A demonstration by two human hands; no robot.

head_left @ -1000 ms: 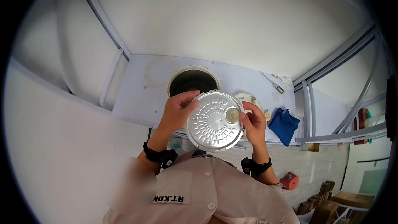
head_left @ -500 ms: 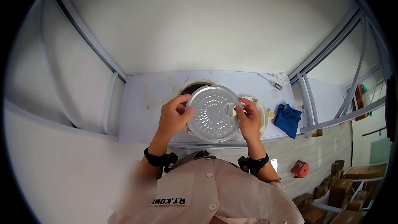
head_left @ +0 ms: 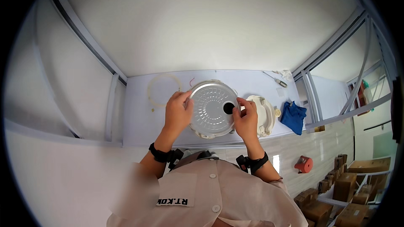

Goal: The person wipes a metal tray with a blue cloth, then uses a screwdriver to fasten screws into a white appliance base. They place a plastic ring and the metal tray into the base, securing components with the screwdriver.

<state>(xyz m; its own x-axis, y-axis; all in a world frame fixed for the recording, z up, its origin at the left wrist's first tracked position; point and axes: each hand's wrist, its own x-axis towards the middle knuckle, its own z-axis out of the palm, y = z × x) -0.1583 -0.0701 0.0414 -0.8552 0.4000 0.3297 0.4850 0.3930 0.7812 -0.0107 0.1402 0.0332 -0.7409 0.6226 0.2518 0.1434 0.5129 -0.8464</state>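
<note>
The person holds a round, shiny metal plate [head_left: 211, 108], dimpled across its face and pierced by a dark hole near its right side, level over the pale worktop [head_left: 139, 120] in front of the chest. The left hand [head_left: 177, 113] is closed on the plate's left rim, fingers curled over the edge and thumb up against it, so that the disc is pinched from the side rather than cradled from below. The right hand [head_left: 246, 118] grips the opposite rim, its fingertips lying close to the dark hole; holding at two opposite points keeps the thin disc flat and steady, its patterned face turned up toward the camera.

Directly under the plate a light-coloured round body [head_left: 202, 132] peeps out along the lower edge, so the plate appears to hover just above or rest upon it; which of the two cannot be told. Just beside the right hand lies a white moulded plastic cover [head_left: 266, 115], set on the worktop within easy reach. A thin, pale ring [head_left: 163, 89] like a gasket lies flat to the left, well apart from the hands. Farther right a crumpled blue cloth [head_left: 293, 117] sits near the worktop's edge, and a slender tool [head_left: 277, 81] lies toward the back corner.
</note>
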